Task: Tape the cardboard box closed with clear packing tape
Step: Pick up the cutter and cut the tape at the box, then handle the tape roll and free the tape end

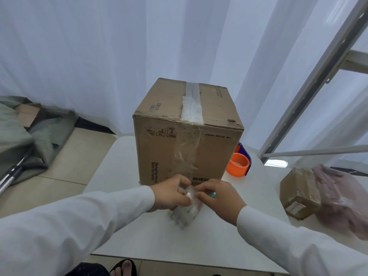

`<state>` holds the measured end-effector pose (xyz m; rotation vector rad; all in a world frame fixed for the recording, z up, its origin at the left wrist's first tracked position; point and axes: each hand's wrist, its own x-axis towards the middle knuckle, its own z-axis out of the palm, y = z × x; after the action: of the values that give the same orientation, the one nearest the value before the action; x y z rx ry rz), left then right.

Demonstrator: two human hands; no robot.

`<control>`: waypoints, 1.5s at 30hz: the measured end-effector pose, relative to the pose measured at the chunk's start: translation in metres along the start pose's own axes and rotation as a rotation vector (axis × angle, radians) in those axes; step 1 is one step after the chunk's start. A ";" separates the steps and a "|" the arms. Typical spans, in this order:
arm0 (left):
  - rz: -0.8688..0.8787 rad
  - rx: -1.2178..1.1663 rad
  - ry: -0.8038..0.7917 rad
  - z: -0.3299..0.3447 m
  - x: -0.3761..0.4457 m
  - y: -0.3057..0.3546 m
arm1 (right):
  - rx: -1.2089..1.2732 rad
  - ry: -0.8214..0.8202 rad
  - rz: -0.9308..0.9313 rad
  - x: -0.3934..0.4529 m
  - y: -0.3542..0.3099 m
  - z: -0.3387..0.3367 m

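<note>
Currently both hands, left hand [172, 194] and right hand [218, 198], pinch the tape piece [186, 211]; cardboard box [187, 136] sits at 12 o'clock, touching distance, equally near both.

A small taped parcel [300, 194] lies beside a pink plastic bag [342, 198], right of the white table [127, 226]

Matt brown cardboard box [185, 136], glossy wrinkled clear tape [192, 108], smooth white table [123, 156], orange plastic dispenser [240, 162]
</note>
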<state>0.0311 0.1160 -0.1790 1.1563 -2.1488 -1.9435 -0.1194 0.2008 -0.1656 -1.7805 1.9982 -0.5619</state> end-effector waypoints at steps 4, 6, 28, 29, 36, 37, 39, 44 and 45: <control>-0.003 -0.021 0.016 0.008 0.001 0.002 | 0.037 0.053 0.005 0.001 0.001 -0.002; 0.003 -0.024 0.014 0.012 0.002 0.003 | 0.047 0.065 0.019 0.001 0.003 0.000; 0.026 -0.229 0.032 0.023 -0.007 0.028 | -0.196 0.023 -0.126 -0.002 -0.014 -0.024; 0.031 -0.237 0.025 0.024 -0.009 0.031 | -0.205 0.013 -0.129 -0.003 -0.014 -0.027; 0.078 -0.222 0.076 0.029 -0.017 0.040 | 0.301 0.259 0.121 -0.002 -0.008 -0.040; 0.080 -0.225 0.086 0.029 -0.018 0.038 | 0.385 0.288 0.256 0.000 -0.006 -0.042; 0.095 -0.236 0.090 0.031 -0.021 0.035 | 0.545 0.074 0.586 -0.005 -0.007 -0.046; 0.149 -0.283 0.158 0.033 -0.023 0.031 | 0.838 -0.447 0.624 -0.026 -0.010 -0.031; 0.152 -0.256 0.200 0.031 -0.022 0.032 | 0.858 -0.398 0.576 -0.026 -0.009 -0.028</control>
<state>0.0164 0.1521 -0.1483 1.0582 -1.7731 -1.8796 -0.1243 0.2269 -0.1362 -0.6951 1.5228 -0.6593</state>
